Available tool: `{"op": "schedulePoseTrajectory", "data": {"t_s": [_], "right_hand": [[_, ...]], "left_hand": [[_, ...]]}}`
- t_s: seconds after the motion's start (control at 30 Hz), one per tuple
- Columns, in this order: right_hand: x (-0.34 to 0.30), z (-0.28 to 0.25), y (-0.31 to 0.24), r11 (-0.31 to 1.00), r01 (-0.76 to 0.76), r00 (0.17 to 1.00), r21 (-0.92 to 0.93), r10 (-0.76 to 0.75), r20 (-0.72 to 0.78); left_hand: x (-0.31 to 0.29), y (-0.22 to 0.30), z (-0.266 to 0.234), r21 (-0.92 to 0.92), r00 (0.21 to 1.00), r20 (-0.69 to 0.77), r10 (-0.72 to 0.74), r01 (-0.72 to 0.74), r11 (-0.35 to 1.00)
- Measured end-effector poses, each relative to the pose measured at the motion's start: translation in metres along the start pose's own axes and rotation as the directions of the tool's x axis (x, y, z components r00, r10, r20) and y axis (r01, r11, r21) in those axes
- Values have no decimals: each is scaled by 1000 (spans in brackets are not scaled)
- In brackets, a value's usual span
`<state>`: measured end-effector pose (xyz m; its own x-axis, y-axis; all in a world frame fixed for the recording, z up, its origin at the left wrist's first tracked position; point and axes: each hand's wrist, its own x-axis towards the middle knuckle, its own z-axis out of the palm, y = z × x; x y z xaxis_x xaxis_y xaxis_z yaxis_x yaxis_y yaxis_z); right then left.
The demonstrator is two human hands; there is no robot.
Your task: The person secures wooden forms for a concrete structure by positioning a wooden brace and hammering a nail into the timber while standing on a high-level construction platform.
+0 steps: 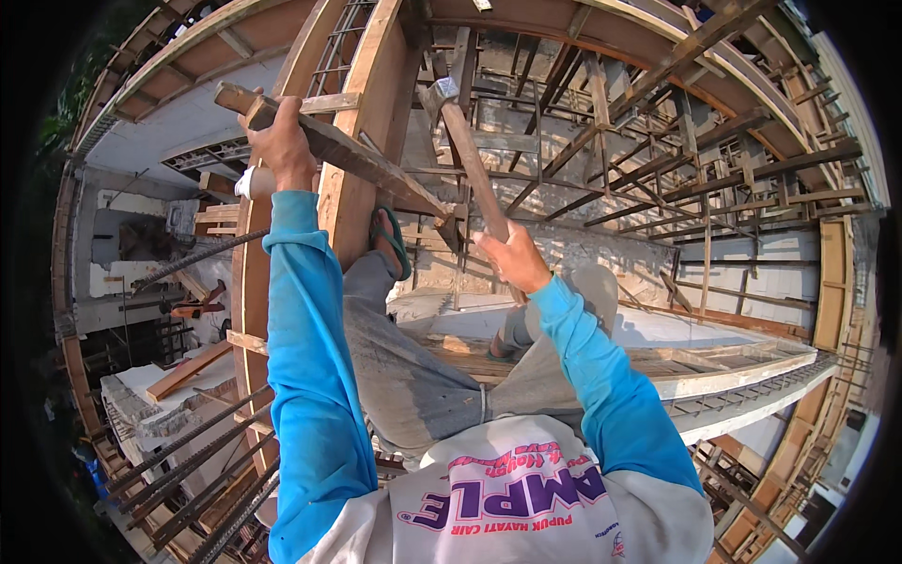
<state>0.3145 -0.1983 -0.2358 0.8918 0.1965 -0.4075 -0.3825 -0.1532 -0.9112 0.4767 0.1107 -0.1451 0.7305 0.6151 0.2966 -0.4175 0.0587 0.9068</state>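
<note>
Length of timber (376, 171), one: rough, brown, slanting across the upper middle of the view, over the formwork; its upper end lies to the left, its lower end above the gap by the feet. Whether that lower end touches anything is hard to tell from this angle.
Left hand (284, 143): closed round the timber near its upper end.
Hammer (475, 171), one: wooden handle, pale metal head, raised head-uppermost just right of the timber.
Right hand (515, 258): gripping the hammer's handle low down, well apart from the left.
Formwork (349, 207): long wooden boards, steel reinforcement (338, 49) between them, a short crosspiece (332, 102) on top.
Green sandal (401, 246): worn, against the formwork.
Timber props (598, 89): many, crossing below, to the right.
Ribbed steel bars (188, 441): several, lower left.
</note>
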Motion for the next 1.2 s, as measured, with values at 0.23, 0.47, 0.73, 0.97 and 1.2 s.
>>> {"op": "schedulePoseTrajectory", "data": {"t_s": [0.23, 0.47, 0.73, 0.97, 1.2], "right_hand": [[53, 31, 47, 955, 278, 878, -104, -297, -375], [30, 23, 125, 877, -463, 879, -125, 473, 65], [38, -3, -110, 841, 539, 828, 49, -518, -215], [21, 31, 199, 857, -217, 973, -468, 226, -38], [29, 3, 26, 995, -85, 996, -49, 86, 9]], "left_hand": [[0, 5, -5, -21, 1000, -13, -14, 14, 1000], [-21, 2, -16, 12, 998, 24, -58, 58, 998], [12, -8, -11, -13, 1000, 26, 3, -2, 1000], [15, -22, -6, 7, 998, 54, -39, 39, 999], [12, -14, -11, -13, 999, 36, 6, -6, 1000]]}}
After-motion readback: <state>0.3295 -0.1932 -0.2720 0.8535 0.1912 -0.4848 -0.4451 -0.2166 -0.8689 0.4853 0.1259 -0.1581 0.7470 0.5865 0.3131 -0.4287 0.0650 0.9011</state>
